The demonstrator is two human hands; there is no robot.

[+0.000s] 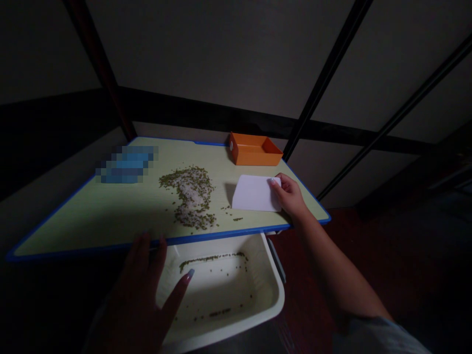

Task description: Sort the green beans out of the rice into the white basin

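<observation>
A white card [255,193] is pinched between the thumb and fingers of my right hand [289,195], its lower edge close to the tabletop. Left of the card lies a spread pile of small green beans and pale rice-like grains [193,194], with a few loose beans between them. Dark in shadow, my left hand [147,285] is by the left side of a white basin [275,300], fingers spread towards the table's front edge and thumb over the basin. Whether it touches the rim I cannot tell. Green beans lie scattered on the basin's floor.
The pale tabletop [99,216] has a blue border. An orange open box [258,156] stands at its back right, and a blurred blue item [127,165] lies at the back left. The basin sits below the front edge. Panelled walls rise behind.
</observation>
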